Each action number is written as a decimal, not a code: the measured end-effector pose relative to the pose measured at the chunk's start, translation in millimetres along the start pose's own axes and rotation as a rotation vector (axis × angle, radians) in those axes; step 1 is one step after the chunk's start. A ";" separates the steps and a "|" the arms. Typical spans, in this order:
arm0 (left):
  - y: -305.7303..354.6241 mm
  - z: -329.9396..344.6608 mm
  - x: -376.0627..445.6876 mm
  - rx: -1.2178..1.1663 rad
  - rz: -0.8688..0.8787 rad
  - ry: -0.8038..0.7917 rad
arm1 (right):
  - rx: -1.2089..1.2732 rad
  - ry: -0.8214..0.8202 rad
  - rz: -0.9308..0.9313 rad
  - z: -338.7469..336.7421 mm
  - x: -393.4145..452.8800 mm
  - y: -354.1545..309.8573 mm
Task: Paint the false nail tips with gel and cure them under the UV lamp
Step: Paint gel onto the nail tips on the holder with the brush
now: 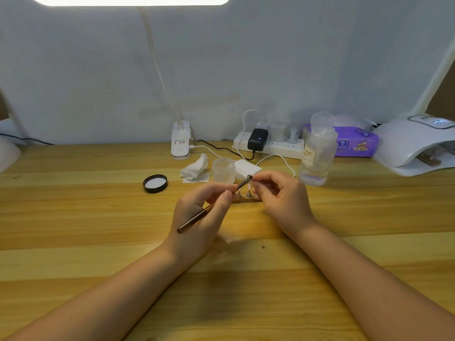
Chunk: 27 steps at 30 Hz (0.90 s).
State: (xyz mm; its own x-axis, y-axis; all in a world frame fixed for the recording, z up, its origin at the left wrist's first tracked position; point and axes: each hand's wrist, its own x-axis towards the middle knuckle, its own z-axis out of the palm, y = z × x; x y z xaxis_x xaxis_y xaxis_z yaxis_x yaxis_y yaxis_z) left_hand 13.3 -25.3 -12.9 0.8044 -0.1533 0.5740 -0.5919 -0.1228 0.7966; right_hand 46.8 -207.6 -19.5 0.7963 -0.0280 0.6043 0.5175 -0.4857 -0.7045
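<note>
My left hand [202, 217] grips a dark brown gel brush [197, 219], its tip pointing up and right toward my right hand. My right hand [280, 195] pinches the brush's tip end [249, 178] between thumb and forefinger. Just below the tip, small pink false nail tips on metal cone stands [248, 193] sit on the wooden table between my hands. The white UV lamp [403, 143] stands at the far right, its display lit. A small clear jar [223, 170] stands open behind the hands, its black lid [155, 183] lying to the left.
A clear bottle [317, 153] stands right of the jar. Crumpled tissue [195, 168] and white pads [246, 168] lie behind the jar. A power strip [273, 145] with plugs, a purple tissue pack [354, 141] and a white clamp base [181, 143] line the back wall.
</note>
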 end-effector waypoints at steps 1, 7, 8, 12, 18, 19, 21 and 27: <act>-0.1 -0.6 -0.3 -0.006 0.000 0.002 | -0.001 0.002 -0.002 -0.1 0.0 -0.2; 0.6 -0.9 -1.0 0.000 0.000 0.028 | 0.003 0.010 -0.005 -1.7 0.1 -0.6; 1.1 -0.6 -0.5 0.005 0.000 0.031 | -0.003 0.007 -0.007 -1.4 -0.1 -0.9; 1.3 0.7 0.6 0.008 -0.025 0.007 | -0.013 0.013 -0.023 -0.1 -0.4 -2.1; 2.3 -1.5 -0.3 0.015 0.007 0.011 | 0.036 0.024 0.029 -1.1 -0.4 -2.2; 2.2 -1.5 -0.2 0.018 0.010 0.026 | 0.046 0.025 0.041 -1.5 -0.4 -2.4; 2.8 -0.1 0.4 0.004 0.008 0.063 | 0.049 0.028 0.050 -1.9 -0.4 -2.5; 2.4 1.2 0.9 -0.035 0.054 0.055 | 0.008 0.044 0.047 -0.2 -0.2 -2.3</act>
State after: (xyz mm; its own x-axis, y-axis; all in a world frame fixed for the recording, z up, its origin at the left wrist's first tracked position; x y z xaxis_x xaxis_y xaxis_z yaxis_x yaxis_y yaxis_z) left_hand 12.6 -26.9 -10.7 0.7733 -0.1048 0.6253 -0.6333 -0.0811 0.7696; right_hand 45.4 -206.7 -17.8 0.8050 -0.0891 0.5866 0.4831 -0.4756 -0.7352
